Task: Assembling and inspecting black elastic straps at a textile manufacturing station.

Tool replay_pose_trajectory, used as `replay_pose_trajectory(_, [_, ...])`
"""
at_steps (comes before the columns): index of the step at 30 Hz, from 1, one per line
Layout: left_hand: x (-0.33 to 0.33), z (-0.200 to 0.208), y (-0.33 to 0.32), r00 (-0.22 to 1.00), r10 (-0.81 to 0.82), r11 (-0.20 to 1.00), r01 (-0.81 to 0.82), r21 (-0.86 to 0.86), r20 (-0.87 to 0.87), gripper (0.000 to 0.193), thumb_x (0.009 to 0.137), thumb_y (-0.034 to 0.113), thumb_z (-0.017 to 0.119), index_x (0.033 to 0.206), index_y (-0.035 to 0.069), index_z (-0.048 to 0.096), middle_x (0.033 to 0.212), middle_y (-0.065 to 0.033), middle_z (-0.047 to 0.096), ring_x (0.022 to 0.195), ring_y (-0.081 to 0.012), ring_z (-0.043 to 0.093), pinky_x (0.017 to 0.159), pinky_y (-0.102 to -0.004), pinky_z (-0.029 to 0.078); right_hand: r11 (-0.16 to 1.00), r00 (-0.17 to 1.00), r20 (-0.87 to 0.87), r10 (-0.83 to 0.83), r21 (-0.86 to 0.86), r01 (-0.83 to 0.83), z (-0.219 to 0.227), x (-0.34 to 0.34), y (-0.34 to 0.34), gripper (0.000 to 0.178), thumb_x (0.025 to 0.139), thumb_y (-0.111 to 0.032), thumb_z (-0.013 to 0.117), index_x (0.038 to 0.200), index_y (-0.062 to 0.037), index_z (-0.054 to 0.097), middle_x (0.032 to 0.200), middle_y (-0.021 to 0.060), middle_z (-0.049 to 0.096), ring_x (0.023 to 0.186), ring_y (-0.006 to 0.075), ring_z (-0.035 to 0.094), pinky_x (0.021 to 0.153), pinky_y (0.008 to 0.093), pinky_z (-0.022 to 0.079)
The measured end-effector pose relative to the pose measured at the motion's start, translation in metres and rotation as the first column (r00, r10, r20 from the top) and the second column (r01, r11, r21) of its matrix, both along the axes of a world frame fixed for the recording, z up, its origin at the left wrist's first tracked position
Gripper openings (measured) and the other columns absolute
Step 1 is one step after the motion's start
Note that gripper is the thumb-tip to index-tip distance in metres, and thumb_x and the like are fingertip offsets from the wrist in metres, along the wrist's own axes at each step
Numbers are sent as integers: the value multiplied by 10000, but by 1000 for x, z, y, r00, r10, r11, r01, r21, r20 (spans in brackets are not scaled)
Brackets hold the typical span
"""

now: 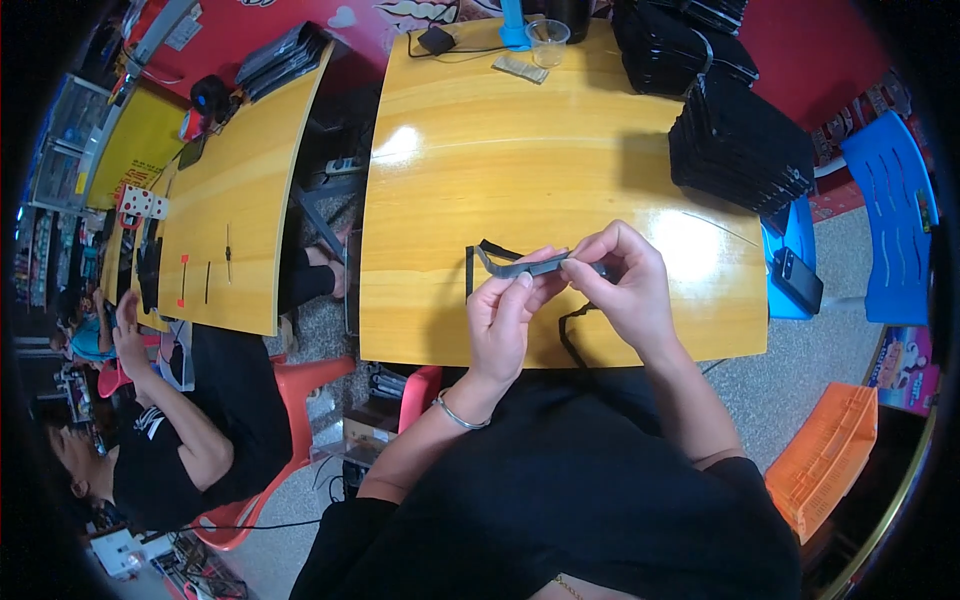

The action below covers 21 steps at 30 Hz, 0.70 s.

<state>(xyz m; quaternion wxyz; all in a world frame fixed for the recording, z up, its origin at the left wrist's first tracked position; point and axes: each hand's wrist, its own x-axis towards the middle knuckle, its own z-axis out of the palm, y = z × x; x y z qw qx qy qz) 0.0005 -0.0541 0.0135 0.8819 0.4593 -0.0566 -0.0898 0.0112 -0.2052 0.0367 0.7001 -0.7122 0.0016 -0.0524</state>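
Over the near part of the wooden table, both hands hold a dark grey and black strap point(518, 269). My left hand point(502, 325) pinches it from below, thumb on top, with a bent end sticking out past the fingers. My right hand point(630, 285) has thumb and fingertips closed on the strap's other part, close to the left fingertips. A thin black strip point(470, 275) shows beside the left hand; whether it joins the held strap I cannot tell. Below the right hand, a black band point(567, 338) dangles toward the table's front edge.
Stacked black fabric pieces point(740, 145) fill the table's right side. A clear plastic cup point(547, 42) stands at the far edge. A phone point(798, 280) lies on a blue stool at right, above an orange crate point(822, 460). Another person point(170, 420) sits at the left table point(235, 170).
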Motion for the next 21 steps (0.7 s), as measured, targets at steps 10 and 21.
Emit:
replay_pose_trajectory(10, [-1,0,-3,993,30,999,-34,39,116,300,952,34,461,1223,-79,522,1180,-199,593,1067,-246,601,977,-386,475,999,999,-22,47,9,-47,3,-1,0,159,802,6,685,794,-26,530,826,60,624,695,64,569,599,185,458])
replay_pose_trajectory(21, [-3,2,0,989,124,976,-135,169,78,262,973,146,499,1113,-56,588,1055,-167,652,952,-211,651,840,-334,553,986,991,-42,127,-105,-131,17,-4,-7,162,784,-7,707,824,-35,552,748,-11,569,630,28,502,563,166,407])
